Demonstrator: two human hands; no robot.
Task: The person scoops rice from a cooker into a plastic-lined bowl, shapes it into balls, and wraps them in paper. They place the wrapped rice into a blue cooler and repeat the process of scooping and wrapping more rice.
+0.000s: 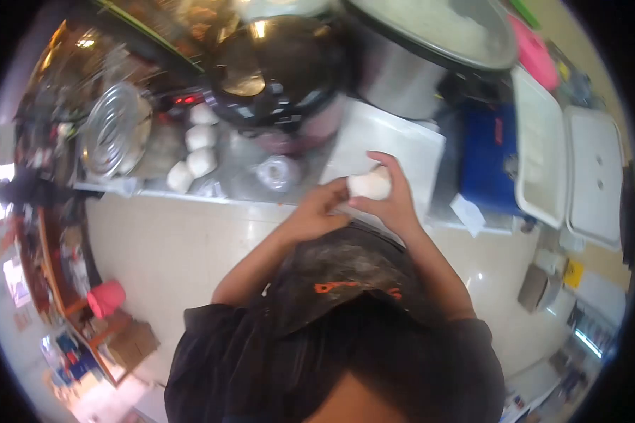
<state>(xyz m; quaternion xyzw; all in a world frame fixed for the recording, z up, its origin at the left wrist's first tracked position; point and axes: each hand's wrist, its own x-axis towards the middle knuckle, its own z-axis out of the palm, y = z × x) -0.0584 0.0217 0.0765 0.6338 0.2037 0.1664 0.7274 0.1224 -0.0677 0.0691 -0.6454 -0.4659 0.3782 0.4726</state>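
A white ball (370, 185), by its look a rice ball, is held in front of my body, over the near edge of a white sheet or board (402, 144). My right hand (401, 206) grips it between thumb and fingers from the right. Curled against its left side are the fingers of my left hand (319, 211). Several similar white balls (202, 162) sit in a row on the metal counter to the left. A roll of clear wrap or tape (278, 173) lies just beyond my left hand.
A dark-lidded rice cooker (282, 77) stands behind the roll. Right of it is a large pot (402, 77) with white, rice-like contents. A blue box (488, 158), white tray (541, 148) and white lid (594, 176) are at right; a clear round lid (116, 130) is at left.
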